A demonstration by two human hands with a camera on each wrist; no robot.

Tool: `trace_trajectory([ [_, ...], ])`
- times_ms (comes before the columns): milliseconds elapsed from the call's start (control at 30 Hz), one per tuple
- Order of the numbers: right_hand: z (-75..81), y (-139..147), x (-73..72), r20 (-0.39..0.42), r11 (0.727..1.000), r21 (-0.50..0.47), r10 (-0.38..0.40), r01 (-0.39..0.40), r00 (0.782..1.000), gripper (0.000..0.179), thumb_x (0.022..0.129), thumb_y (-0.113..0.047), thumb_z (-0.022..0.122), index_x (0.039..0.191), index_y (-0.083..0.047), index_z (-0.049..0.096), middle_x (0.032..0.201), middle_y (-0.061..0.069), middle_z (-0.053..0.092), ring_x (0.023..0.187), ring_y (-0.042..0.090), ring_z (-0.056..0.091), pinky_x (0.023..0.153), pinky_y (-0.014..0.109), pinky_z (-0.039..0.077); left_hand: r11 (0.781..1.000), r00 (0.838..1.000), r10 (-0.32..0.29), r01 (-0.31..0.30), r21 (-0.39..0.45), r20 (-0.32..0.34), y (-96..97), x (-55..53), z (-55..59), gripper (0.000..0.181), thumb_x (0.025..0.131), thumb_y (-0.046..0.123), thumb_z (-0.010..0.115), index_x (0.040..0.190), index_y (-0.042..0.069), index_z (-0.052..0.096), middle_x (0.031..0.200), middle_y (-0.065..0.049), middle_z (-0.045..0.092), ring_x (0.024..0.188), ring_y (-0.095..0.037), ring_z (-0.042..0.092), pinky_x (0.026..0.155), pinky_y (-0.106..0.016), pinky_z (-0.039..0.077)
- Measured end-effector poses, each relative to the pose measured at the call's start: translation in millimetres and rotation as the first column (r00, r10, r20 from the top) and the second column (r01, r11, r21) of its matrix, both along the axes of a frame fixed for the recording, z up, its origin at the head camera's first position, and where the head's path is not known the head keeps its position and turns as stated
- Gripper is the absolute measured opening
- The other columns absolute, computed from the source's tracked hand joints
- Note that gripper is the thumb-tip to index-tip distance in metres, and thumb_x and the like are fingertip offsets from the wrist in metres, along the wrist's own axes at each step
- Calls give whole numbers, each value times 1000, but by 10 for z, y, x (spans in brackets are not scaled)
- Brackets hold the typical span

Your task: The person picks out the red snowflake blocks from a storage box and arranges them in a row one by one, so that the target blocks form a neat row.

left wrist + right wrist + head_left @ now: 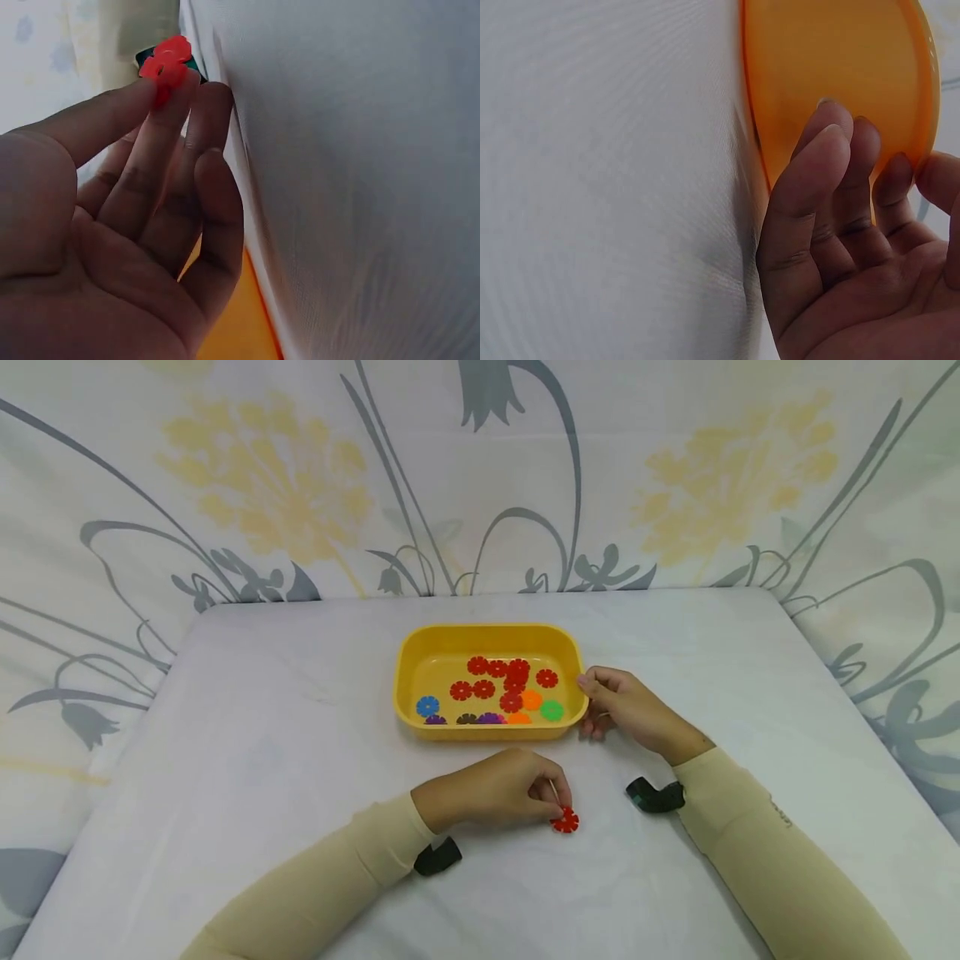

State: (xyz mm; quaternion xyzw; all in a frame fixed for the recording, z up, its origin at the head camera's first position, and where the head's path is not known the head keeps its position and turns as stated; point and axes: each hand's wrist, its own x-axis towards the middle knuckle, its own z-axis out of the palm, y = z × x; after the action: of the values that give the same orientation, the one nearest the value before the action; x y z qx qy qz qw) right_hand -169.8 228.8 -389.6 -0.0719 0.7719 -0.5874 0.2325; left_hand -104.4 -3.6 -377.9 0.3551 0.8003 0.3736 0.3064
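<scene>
Between thumb and index fingertip my left hand (pixel 504 785) pinches a red notched disc piece (pixel 566 820), held in front of the yellow tray (pixel 489 733). Up close in the left wrist view, the red piece (pixel 166 64) shows petal-like lobes at the fingertips. My right hand (pixel 633 708) grips the tray's right end, thumb at the rim and the other fingers against the outer wall (pixel 840 52). Inside the tray lie several red discs (pixel 483 688), a blue disc (pixel 427 706), a green disc (pixel 552 710), and orange and purple ones partly hidden by the front wall.
A white cloth (pixel 300 693) covers the table. Behind it and at both sides hangs a fabric with yellow and grey flowers (pixel 270 485). Dark wrist devices (pixel 655 796) sit under both sleeves, close over the cloth.
</scene>
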Motion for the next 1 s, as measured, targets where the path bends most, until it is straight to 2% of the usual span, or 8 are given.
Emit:
trace_trajectory([
  [233, -4, -1, 3, -2, 1000, 1, 3, -3, 1000, 31, 109, -30, 41, 100, -2, 50, 77, 8, 62, 68, 20, 63, 63, 29, 56, 996, 996, -33, 26, -85, -85, -34, -8, -53, 8, 89, 18, 77, 87, 19, 69, 71, 12, 65, 68, -1, 57, 68, -14, 49],
  [600, 8, -11, 13, 4, 1000, -14, 1, 0, 1000, 30, 109, -30, 41, 100, -2, 50, 76, 8, 62, 68, 19, 63, 62, 29, 55, 990, 988, -32, 11, -138, -153, -39, -6, -58, 11, 88, 22, 78, 86, 22, 67, 70, 10, 59, 66, -3, 53, 65, -15, 47],
  [833, 0, -14, 3, 5, 1000, -13, 0, 0, 1000, 30, 109, -30, 41, 101, -3, 49, 77, 7, 62, 68, 19, 63, 63, 29, 56, 990, 986, -41, 19, -139, -160, -39, -11, -60, 11, 88, 24, 78, 91, 21, 68, 70, 10, 60, 64, -4, 53, 62, -15, 46],
  [933, -2, -13, 5, 10, 1000, -13, 0, 0, 1000, 30, 109, -31, 41, 101, -2, 49, 76, 7, 62, 68, 19, 62, 63, 28, 56, 992, 978, -69, 45, -120, -197, -20, -18, -44, 11, 90, 29, 76, 94, 22, 69, 69, 12, 60, 63, -1, 52, 62, -15, 45],
  [1000, -3, -9, 11, 15, 1000, -12, -5, 5, 1000, 32, 109, -32, 41, 101, -3, 50, 76, 7, 62, 67, 19, 62, 63, 28, 56, 995, 970, -69, 51, -82, -233, -12, -22, 28, 11, 91, 33, 74, 97, 23, 70, 71, 12, 60, 65, -1, 52, 62, -14, 46],
])
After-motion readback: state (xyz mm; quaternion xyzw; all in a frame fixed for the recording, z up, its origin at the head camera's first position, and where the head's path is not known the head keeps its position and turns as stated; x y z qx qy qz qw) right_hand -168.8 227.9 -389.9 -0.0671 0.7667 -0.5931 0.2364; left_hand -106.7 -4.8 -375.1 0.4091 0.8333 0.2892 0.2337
